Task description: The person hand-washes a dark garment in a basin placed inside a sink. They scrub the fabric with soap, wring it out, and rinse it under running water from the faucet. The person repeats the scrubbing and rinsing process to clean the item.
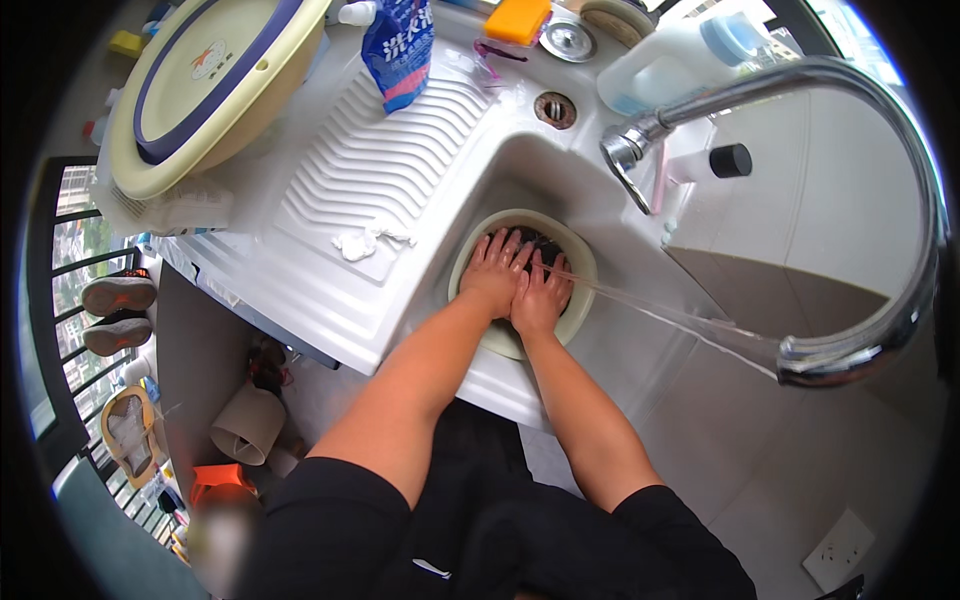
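Observation:
Both my hands are side by side inside a cream plastic basin that stands in a white sink. My left hand lies flat with spread fingers on dark wet cloth, and my right hand presses on the same cloth beside it. Neither hand's fingers are closed round the cloth. From the chrome faucet spout at the right, a thin stream of water runs onto my hands. What lies under the cloth is hidden.
Left of the basin is the ribbed washboard with a crumpled white scrap. A folding basin, a blue detergent pouch, an orange block and a white bottle stand behind. The faucet arches over the right side.

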`<state>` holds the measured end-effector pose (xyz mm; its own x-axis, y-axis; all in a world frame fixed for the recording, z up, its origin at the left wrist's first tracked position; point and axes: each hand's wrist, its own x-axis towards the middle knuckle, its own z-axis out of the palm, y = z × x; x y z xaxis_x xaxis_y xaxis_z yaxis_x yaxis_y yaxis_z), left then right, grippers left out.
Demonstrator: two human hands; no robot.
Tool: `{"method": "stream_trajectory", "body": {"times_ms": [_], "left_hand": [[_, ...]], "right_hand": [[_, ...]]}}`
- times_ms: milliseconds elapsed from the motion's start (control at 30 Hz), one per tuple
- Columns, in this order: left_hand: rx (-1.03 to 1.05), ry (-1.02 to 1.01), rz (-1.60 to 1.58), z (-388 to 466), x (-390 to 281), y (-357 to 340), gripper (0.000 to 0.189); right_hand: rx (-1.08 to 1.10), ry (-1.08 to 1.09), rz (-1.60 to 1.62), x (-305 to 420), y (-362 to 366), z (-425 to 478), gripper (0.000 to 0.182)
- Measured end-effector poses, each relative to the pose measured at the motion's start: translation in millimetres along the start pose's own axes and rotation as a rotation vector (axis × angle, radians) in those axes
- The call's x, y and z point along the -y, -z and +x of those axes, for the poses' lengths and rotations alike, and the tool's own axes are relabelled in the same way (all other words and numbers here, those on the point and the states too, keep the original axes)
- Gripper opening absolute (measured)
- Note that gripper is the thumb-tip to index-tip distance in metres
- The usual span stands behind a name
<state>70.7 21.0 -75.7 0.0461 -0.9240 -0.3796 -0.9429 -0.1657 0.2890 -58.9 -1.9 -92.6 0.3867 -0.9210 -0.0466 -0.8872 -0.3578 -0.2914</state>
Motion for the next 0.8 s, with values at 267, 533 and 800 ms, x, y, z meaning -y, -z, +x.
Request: {"method": "stream_trajectory", "body": {"times_ms": [267, 533, 800], "left_hand": [[0.093, 0.072, 0.023, 42.1, 3.0, -26.1, 0.046], [-0.011, -0.173, -0.091, 7.6, -2.0, 45.3, 0.077], [0.19, -0.141, -0.009, 6.2, 5.2, 30.9, 0.105]], "right_hand": [[0.253, -0.018, -0.01, -4.5, 3.3, 49.8, 0.031], [0.145, -0.151, 0.525, -40.8, -3.2, 36.6, 0.038], [0.102, 0.074, 0.033, -8.8, -7.0, 19.0, 0.063]]}}
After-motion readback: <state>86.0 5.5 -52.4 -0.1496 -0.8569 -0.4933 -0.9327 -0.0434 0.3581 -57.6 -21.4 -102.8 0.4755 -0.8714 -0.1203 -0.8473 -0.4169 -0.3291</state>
